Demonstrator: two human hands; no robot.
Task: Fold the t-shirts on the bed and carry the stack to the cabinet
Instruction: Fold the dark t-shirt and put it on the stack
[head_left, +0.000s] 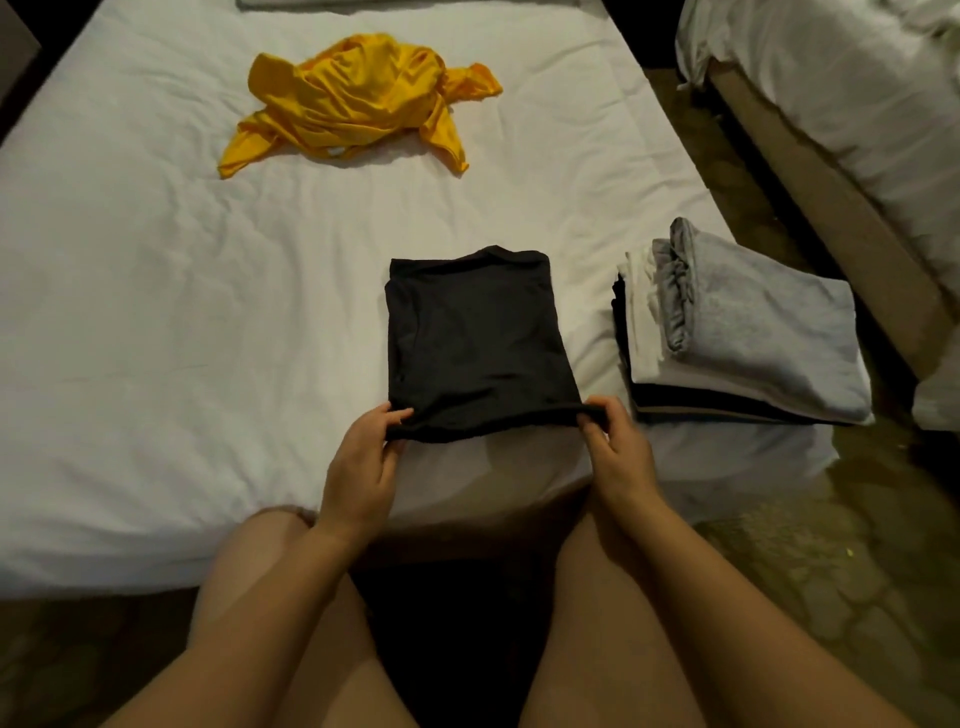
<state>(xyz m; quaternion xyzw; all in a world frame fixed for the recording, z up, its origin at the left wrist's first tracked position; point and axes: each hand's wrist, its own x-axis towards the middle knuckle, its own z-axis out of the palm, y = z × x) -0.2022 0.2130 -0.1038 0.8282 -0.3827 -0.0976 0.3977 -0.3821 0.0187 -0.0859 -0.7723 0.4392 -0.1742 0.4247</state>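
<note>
A black t-shirt (475, 338), folded into a narrow rectangle, lies on the white bed (156, 312) near its front edge. My left hand (363, 462) pinches its near left corner and my right hand (615, 447) pinches its near right corner, lifting that edge slightly. To the right, at the bed's corner, stands a stack of folded shirts (737, 338) with a grey one on top and white and dark ones below. A crumpled yellow t-shirt (358, 98) lies farther back on the bed.
A second bed with white bedding (857, 78) stands at the right, across a narrow strip of patterned floor (779, 571). A dark gap runs between the two beds. The cabinet is not in view.
</note>
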